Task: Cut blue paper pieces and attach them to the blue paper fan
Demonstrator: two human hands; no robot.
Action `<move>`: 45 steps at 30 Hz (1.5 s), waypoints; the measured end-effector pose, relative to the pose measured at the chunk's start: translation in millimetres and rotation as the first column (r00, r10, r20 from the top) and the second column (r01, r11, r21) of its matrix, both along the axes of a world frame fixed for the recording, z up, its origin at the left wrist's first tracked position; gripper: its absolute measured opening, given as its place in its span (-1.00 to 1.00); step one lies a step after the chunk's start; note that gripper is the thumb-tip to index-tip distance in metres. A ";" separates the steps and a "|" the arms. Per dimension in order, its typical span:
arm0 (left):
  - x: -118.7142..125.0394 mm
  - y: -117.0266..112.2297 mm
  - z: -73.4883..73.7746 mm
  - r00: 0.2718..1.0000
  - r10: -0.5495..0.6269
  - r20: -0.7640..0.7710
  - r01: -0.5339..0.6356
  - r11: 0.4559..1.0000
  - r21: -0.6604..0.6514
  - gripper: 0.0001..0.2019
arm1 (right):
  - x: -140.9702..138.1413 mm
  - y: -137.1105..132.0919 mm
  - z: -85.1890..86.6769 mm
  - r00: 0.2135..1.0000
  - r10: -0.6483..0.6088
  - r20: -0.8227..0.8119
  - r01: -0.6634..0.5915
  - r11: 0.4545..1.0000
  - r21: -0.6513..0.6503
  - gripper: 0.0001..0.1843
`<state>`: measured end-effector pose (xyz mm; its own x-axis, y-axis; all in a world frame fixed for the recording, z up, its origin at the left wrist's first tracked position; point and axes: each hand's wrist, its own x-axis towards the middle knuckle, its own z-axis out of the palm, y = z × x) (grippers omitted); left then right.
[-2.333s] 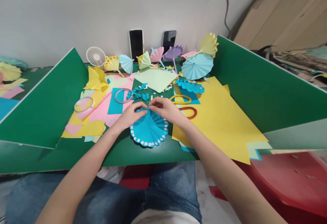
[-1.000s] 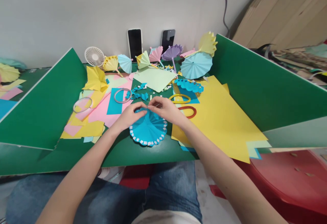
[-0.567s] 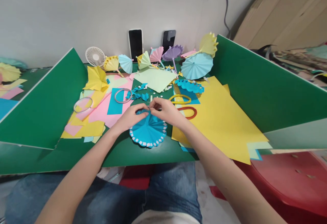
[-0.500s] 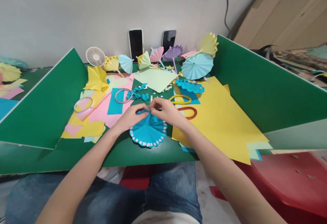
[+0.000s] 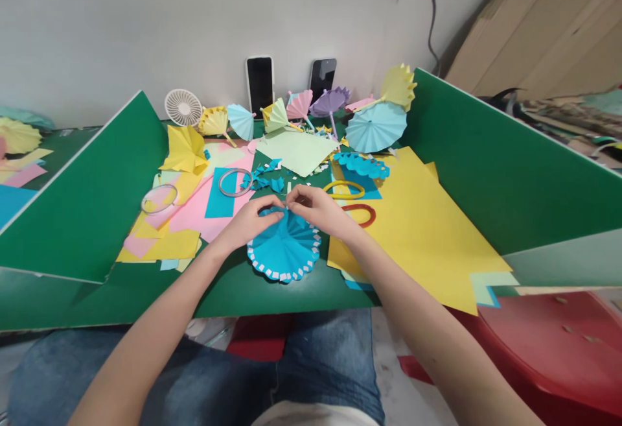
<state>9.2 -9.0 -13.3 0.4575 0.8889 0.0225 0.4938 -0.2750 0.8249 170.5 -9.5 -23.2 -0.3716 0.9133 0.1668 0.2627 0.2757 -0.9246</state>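
As you scan the desk (image 5: pixel 218 299) left to right, first comes a green panel (image 5: pixel 87 192), then yellow and pink scraps (image 5: pixel 177 244) with a white fan (image 5: pixel 183 107) behind. Two phones (image 5: pixel 260 82) lean on the wall at the back, near a pale green sheet (image 5: pixel 297 150). Over right it's a light blue umbrella (image 5: pixel 376 128) and a big yellow sheet (image 5: pixel 413 225).

The blue disc (image 5: pixel 284 251), pleated with white squares along its rim, lies on the near middle of the desk, its far edge partly blocked by both hands. Left hand (image 5: pixel 253 218) reaches in from the left, fingers curved at that edge. Right hand (image 5: pixel 318 209) mirrors it, thumb and index almost together, partly covering a red loop (image 5: pixel 372 217). Tips are too small to tell if either's actually gripping.
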 end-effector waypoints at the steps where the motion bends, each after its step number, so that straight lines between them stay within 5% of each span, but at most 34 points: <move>1: 0.1 0.0 0.2 1.000 0.001 0.008 -0.001 1.000 -0.005 -0.88 | 0.2 -0.1 0.8 1.000 0.003 0.001 -0.003 1.000 -0.004 -0.93; 21: -2.8 3.1 1.3 0.992 0.098 0.083 -0.087 0.988 -0.126 -0.86 | 1.2 -1.5 6.2 0.999 -0.041 -0.006 0.042 0.998 0.048 -0.88; 32: -1.6 1.4 2.5 0.978 0.160 0.131 -0.130 0.968 -0.216 -0.81 | 1.5 -4.9 3.4 0.999 0.040 -0.027 -0.037 0.994 0.099 -0.97; 45: 0.1 1.5 3.4 0.982 0.175 0.077 -0.154 0.963 -0.222 -0.83 | -3.3 -5.2 -0.9 0.907 -0.156 0.392 -0.028 0.904 0.426 -0.83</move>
<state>9.4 -7.5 -9.9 0.3093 0.9405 -0.1405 0.4343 -0.0083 0.9007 167.1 -14.7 -24.1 -0.4329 0.8177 0.3794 0.6197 0.5756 -0.5335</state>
